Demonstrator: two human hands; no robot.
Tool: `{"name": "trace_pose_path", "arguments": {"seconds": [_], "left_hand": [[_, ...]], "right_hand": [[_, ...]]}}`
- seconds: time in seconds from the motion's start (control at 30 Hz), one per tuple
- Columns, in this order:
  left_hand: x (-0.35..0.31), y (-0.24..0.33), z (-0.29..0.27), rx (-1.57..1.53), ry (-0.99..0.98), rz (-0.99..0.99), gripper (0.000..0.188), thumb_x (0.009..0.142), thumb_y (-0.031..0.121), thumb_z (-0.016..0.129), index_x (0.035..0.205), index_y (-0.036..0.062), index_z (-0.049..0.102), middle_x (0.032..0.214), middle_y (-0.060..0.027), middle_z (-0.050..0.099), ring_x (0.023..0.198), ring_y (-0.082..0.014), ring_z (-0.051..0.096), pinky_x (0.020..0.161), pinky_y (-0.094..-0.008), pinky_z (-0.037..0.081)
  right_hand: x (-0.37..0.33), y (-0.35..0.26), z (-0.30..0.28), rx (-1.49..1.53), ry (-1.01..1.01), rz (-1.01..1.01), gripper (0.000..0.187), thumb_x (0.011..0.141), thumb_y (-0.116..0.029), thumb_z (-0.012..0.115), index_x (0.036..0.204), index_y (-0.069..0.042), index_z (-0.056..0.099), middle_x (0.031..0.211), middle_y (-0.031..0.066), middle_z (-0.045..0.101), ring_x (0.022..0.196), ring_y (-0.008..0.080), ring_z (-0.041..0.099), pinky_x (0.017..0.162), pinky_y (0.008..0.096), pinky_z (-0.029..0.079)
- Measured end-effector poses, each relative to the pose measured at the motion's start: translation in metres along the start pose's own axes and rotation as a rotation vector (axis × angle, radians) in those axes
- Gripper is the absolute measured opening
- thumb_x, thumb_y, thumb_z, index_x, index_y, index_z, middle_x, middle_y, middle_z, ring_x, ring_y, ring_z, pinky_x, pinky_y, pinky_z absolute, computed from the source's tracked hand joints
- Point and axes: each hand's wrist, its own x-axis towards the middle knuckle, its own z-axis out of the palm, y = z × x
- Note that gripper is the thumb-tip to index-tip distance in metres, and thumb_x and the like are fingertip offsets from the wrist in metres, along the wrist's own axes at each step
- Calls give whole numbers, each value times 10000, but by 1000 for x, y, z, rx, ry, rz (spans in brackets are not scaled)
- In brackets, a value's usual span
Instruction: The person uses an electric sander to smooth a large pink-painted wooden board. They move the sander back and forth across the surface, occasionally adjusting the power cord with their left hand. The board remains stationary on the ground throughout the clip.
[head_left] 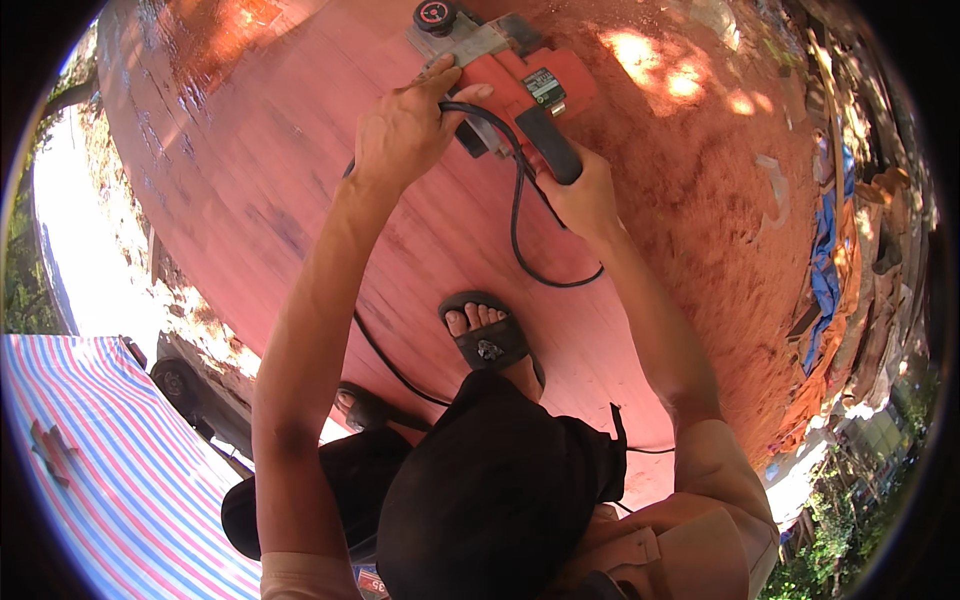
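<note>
A red and grey electric hand planer (495, 80) rests at the far middle of a broad reddish wooden surface (290, 150), its round black knob (435, 15) pointing away from me. My right hand (586, 198) is wrapped round the black rear handle (548, 145). Beside the planer's left side, my left hand (402, 132) has its fingertips against the grey body and the black power cord (515, 215) caught under its thumb. From there the cord loops towards the right hand. Another stretch runs down past my left forearm. The palm-side fingers of the left hand are partly hidden.
My sandalled feet (490, 335) stand on the wooden surface. Reddish sawdust (700, 220) covers the right side. A striped tarp (110, 450) and a dark wheel (175, 380) are at left. Blue cloth (825, 270) and timber scraps (885, 250) line the right edge.
</note>
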Motion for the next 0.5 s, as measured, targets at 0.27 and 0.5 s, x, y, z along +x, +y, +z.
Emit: {"name": "trace_pose_path", "arguments": {"seconds": [0.27, 0.5], "left_hand": [[-6, -60, -36, -60, 153, -145, 594, 1032, 611, 579, 1342, 126, 724, 1459, -72, 666, 1138, -384, 715, 957, -444, 573], [-79, -179, -54, 51, -19, -435, 685, 1063, 624, 509, 1373, 45, 706, 1475, -120, 648, 1232, -428, 678, 1025, -447, 549]], "right_hand": [[100, -42, 49, -122, -29, -44, 236, 836, -152, 752, 1054, -70, 788, 962, 140, 799, 955, 350, 761, 875, 456, 579], [185, -61, 98, -199, -6, -181, 213, 866, -234, 723, 960, -50, 775, 805, 118, 755, 756, 268, 737, 709, 415, 569]]}}
